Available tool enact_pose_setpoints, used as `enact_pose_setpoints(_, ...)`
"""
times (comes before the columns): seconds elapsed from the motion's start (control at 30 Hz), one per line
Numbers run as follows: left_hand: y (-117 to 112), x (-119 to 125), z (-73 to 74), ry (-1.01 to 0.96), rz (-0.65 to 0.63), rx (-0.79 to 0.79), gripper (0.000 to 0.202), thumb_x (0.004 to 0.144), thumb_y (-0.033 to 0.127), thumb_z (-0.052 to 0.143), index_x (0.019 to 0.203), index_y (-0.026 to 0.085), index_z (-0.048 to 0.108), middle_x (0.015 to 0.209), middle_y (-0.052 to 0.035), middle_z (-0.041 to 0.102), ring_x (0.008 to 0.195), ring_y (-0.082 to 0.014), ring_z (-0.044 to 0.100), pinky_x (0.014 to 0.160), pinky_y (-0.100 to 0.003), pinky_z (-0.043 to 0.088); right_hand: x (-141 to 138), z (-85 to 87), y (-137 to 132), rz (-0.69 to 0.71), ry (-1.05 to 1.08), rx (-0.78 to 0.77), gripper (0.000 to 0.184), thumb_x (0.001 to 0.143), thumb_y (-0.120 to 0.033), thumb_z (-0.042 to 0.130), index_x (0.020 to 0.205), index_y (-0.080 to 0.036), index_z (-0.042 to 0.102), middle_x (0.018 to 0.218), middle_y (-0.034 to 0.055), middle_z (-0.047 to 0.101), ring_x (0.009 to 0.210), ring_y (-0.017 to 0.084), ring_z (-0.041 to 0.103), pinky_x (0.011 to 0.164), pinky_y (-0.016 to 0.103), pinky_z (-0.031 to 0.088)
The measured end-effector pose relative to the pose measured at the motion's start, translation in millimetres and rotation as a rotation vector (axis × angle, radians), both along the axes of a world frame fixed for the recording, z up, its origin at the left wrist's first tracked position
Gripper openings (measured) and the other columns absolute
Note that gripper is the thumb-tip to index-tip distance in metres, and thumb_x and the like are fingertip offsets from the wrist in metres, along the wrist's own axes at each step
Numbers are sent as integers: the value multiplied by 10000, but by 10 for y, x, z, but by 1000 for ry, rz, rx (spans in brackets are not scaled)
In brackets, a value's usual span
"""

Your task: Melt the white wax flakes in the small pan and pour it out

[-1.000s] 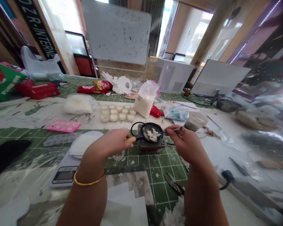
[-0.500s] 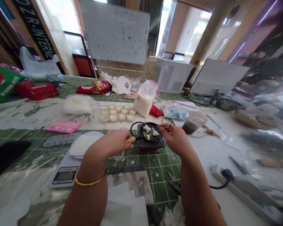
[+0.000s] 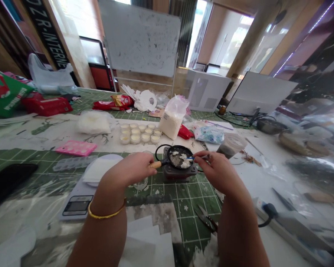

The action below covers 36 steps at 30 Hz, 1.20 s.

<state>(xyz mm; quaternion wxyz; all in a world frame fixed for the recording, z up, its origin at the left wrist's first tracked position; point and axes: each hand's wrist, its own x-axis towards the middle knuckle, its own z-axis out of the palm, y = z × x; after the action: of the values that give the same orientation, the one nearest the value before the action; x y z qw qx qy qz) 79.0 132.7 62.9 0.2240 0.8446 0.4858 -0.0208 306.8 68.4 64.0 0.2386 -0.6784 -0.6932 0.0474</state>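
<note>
The left hand clenches the wooden handle of a small black pan over a small burner; the right hand pinches a thin stick (blue near the pan) among white lumps inside it.

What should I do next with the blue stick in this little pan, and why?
Probably press the largest white lump apart with the blue stick in your right hand, since the lumps lie unevenly in the small black pan and your left hand steadies its wooden handle.
</note>
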Motion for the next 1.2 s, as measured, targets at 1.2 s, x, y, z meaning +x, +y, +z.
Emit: enact_pose_setpoints(1.2,-36,53,47,-10,11,-16,320,744,474,433,689,191,574,691,-30,606,585,-153,521,492,-259,304,-15,-40,89,30,61,5,270,850,-323,427,953,-220,654,816,33,684,811,193,604,733,308,397)
